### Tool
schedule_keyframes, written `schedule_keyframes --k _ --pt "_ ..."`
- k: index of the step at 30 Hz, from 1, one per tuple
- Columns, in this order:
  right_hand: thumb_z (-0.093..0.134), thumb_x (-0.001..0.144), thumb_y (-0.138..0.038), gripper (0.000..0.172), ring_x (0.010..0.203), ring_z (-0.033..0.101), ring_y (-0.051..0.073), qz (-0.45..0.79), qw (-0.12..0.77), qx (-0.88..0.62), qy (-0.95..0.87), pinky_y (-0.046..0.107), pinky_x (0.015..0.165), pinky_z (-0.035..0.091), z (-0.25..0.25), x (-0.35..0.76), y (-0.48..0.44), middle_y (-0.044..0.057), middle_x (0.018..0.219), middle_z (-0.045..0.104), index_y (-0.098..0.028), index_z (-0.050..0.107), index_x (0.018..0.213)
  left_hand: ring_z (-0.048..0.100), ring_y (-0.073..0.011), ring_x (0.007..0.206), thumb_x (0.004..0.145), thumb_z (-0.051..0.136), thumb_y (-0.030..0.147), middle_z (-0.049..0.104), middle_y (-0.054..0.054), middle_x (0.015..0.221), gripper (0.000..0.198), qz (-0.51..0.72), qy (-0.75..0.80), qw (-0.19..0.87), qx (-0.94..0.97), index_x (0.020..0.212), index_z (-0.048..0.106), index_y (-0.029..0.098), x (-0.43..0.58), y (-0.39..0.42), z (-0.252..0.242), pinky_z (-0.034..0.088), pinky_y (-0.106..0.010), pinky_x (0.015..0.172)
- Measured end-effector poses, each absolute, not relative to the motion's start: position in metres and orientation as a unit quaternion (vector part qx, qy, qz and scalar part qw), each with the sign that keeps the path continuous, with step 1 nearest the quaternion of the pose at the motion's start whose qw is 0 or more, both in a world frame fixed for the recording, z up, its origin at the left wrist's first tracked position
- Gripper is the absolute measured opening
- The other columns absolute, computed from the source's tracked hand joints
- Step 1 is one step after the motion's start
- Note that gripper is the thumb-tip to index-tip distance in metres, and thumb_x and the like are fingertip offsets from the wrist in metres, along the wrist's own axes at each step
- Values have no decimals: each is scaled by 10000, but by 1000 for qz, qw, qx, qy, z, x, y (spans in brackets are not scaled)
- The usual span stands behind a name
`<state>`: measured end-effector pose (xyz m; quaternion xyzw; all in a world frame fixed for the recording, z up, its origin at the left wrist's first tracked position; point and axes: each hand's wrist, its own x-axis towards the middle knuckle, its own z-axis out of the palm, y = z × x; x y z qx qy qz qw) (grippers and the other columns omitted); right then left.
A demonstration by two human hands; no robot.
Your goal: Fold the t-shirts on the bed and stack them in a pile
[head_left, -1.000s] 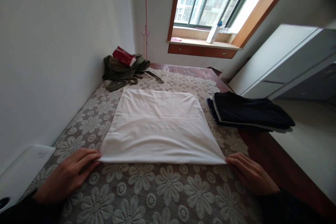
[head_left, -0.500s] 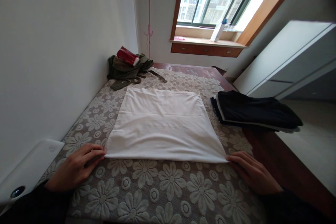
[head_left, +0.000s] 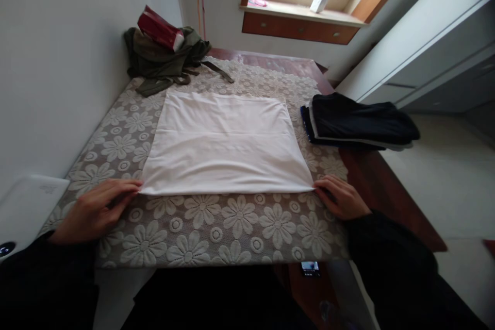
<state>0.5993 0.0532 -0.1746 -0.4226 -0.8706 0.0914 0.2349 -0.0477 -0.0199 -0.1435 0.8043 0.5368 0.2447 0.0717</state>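
A folded white cloth (head_left: 224, 142) lies flat on a table covered with a grey lace flower tablecloth (head_left: 216, 227). My left hand (head_left: 93, 211) rests on the tablecloth with its fingertips pinching the cloth's near left corner. My right hand (head_left: 340, 197) is curled at the near right corner, fingers closed on that corner. Both arms wear dark sleeves.
A stack of folded dark garments (head_left: 358, 124) sits at the table's right edge. An olive bag (head_left: 162, 59) with a red packet (head_left: 159, 28) lies at the far left by the wall. A white device (head_left: 27, 206) sits at near left. A phone (head_left: 310, 268) shows below the table's front edge.
The view has tilted down and back, so the table's front edge and my lap now show. Both hands stay at the cloth's near corners; the cloth has not visibly shifted.
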Motion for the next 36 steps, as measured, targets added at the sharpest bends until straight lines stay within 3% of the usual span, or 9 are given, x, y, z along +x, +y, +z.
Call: schedule_keyframes --k 5,11,18,22,30,36 --pt "640 1058 -272 91 879 705 240 80 218 -407 -883 368 817 589 -175 601 55 69 947 730 -236 723 1045 757 -212 1117 1033 666 447 808 -58 1229 260 224 537 84 809 1108 782 226 -49 -20 -144 560 -331 1068" --pt "625 1078 -307 135 877 720 239 108 231 -426 -868 372 820 595 -177 604 56 70 936 742 -238 733 1034 762 -186 1077 1069 594 445 819 -64 1186 305 228 543 92 803 1067 787 209 -48 -17 -143 561 -295 1071" --pt "610 1078 -369 188 837 724 238 159 221 -432 -860 359 788 609 -173 606 61 68 906 736 -242 735 1020 762 -191 1085 1104 502 493 810 -76 1204 398 211 601 90 765 1205 739 189 -48 -20 -144 559 -265 1016" --pt "591 1085 -425 250 826 725 244 175 218 -447 -850 365 776 608 -171 605 62 76 905 740 -238 733 999 761 -196 1069 1084 539 506 811 -77 1167 379 210 592 87 773 1159 737 192 -46 -19 -143 566 -265 964" --pt "614 1014 -736 535 845 723 251 271 195 -504 -796 341 760 610 -166 614 68 84 918 764 -217 744 984 760 -206 1094 1040 610 510 811 -85 1196 346 217 583 112 775 1132 732 200 -46 -18 -142 560 -304 1063" --pt "614 1029 -702 506 795 709 235 257 195 -492 -808 326 689 590 -165 611 68 80 869 749 -217 742 965 758 -195 1065 1060 568 453 810 -75 1173 299 230 597 116 760 1127 725 207 -47 -18 -145 571 -294 1045"
